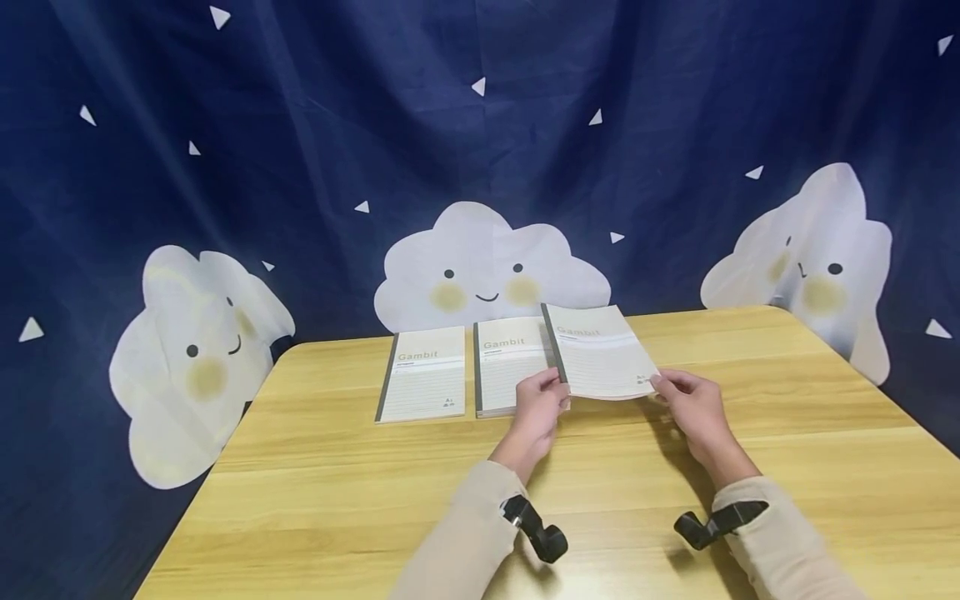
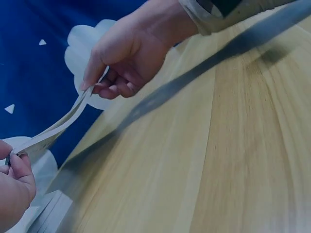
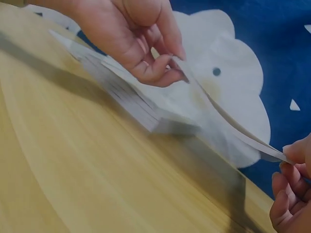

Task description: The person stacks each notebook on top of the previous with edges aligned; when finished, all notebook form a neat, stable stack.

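Observation:
Between both hands a pale notebook with a dark spine and "Gambit" on its cover is held up off the table, tilted. My left hand pinches its near left corner by the spine; my right hand pinches the near right corner. Seen edge-on in the left wrist view, the notebook sags in a curve between thumbs and fingers. It partly covers a stack of matching notebooks lying just behind my left hand. In the right wrist view that stack shows several layers.
Left of the stack, with a narrow gap, lies another Gambit notebook flat on the wooden table. A dark blue curtain with smiling clouds hangs along the back edge. Black wrist camera mounts stick out from both sleeves.

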`<state>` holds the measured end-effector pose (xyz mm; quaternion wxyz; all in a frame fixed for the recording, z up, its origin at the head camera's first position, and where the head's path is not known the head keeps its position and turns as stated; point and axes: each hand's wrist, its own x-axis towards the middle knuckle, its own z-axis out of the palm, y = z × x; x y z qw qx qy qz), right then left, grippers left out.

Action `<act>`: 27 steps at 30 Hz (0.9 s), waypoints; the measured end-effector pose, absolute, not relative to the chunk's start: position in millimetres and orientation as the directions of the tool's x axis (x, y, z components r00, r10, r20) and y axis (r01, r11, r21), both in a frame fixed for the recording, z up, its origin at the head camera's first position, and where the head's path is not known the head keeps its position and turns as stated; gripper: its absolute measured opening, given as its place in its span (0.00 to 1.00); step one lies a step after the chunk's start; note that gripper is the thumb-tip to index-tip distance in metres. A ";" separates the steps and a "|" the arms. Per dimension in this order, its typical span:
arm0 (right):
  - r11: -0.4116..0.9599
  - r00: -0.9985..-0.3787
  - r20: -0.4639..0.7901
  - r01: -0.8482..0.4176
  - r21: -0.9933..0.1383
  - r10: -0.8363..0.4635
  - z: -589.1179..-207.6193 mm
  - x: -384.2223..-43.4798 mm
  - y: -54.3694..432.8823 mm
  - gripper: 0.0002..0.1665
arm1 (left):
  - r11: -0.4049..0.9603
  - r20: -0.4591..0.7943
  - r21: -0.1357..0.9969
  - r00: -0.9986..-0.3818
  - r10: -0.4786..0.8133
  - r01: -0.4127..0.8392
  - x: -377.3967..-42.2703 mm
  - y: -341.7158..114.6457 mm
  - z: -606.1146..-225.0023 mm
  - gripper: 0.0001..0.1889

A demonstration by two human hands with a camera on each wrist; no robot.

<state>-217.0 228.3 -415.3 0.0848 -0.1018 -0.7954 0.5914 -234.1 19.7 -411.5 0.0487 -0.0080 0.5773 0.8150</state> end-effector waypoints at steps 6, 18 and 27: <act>0.260 -0.960 0.014 0.061 -0.964 0.278 -417.5 -217.6 209.5 0.25 | -0.313 -0.055 0.947 -0.997 0.056 -0.069 -232.4 1.5 -414.8 0.24; 0.174 -0.971 -0.011 0.054 -0.983 0.240 -420.9 -223.9 170.4 0.21 | -0.285 -0.066 0.956 -0.998 0.023 -0.070 -231.5 -37.1 -417.1 0.24; 0.136 -0.973 -0.028 0.060 -0.989 0.228 -422.8 -229.8 140.1 0.19 | -0.215 -0.059 0.975 -0.998 -0.036 -0.050 -230.1 -63.6 -421.4 0.24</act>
